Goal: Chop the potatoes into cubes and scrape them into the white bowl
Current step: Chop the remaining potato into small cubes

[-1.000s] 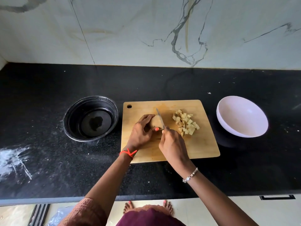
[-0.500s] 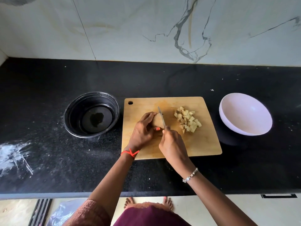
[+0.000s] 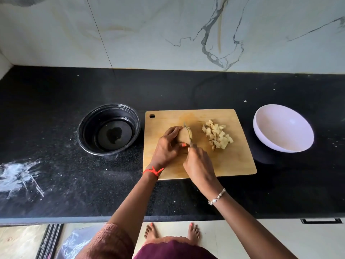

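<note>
While left hand (image 3: 166,147) curls fingers (image 3: 171,130) round pale potato chunk (image 3: 182,137), right hand (image 3: 198,163) grips knife (image 3: 190,138), cubes (image 3: 217,134) heaped beside

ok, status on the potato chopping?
left grip holds potato piece on cutting board; right grip holds knife, blade down on it; cubes piled right of blade, white bowl empty; nothing between board and bowl.

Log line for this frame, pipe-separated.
step: chopping | left hand holds tan potato piece | right hand grips steel knife | pale potato cubes on wooden cutting board | white round bowl empty
</note>
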